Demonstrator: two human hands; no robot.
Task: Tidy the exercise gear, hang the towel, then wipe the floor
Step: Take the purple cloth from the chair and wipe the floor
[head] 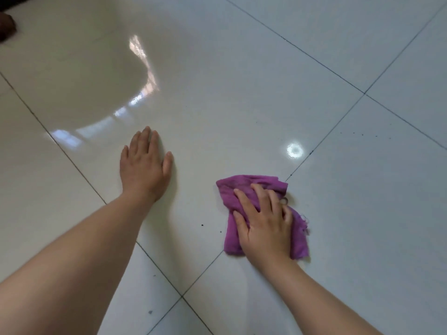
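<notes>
A crumpled purple cloth (244,184) lies on the glossy white tiled floor (242,93) at the lower middle right. My right hand (263,221) presses flat on top of the cloth, fingers spread and only slightly bent, a ring on one finger. My left hand (144,165) rests palm down on the bare tile to the left of the cloth, fingers straight and close together, holding nothing. Both forearms reach in from the bottom of the view.
Dark grout lines cross the tiles diagonally. Small dark specks (362,134) dot the tile to the right, and two more specks (202,225) lie left of the cloth. A dark object (7,27) shows at the top left edge.
</notes>
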